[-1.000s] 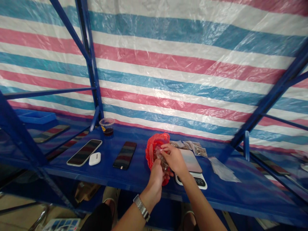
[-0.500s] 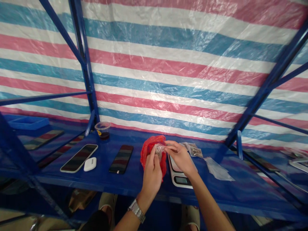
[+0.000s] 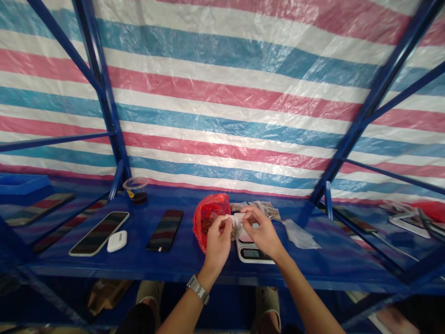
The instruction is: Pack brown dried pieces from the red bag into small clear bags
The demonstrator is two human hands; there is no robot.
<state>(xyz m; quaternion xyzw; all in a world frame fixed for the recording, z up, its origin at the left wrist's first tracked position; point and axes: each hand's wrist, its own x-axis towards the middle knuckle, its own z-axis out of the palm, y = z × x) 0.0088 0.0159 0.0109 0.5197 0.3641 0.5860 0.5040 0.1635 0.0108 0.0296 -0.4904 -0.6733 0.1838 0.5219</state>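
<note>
My left hand point(image 3: 217, 242) and my right hand point(image 3: 261, 231) both pinch the top edge of a small clear plastic bag point(image 3: 235, 223) with dark bits inside, held between them above the blue shelf point(image 3: 181, 255). Just left of the hands stands an open red plastic bag point(image 3: 205, 218) with brown contents. Under my right hand lies a small white digital scale point(image 3: 253, 253). A metal watch sits on my left wrist.
Two phones point(image 3: 99, 232) point(image 3: 164, 223) and a white earbud case point(image 3: 117, 240) lie on the shelf's left part. A clear cup of dark liquid point(image 3: 136, 190) stands by the blue post point(image 3: 104, 97). Filled small bags point(image 3: 267, 209) and an empty clear bag point(image 3: 299, 234) lie right of the scale. Striped tarp behind.
The camera view has shifted left and down. My hands lifted the small clear bag out beside the red bag and now hold its top edge over the scale.
</note>
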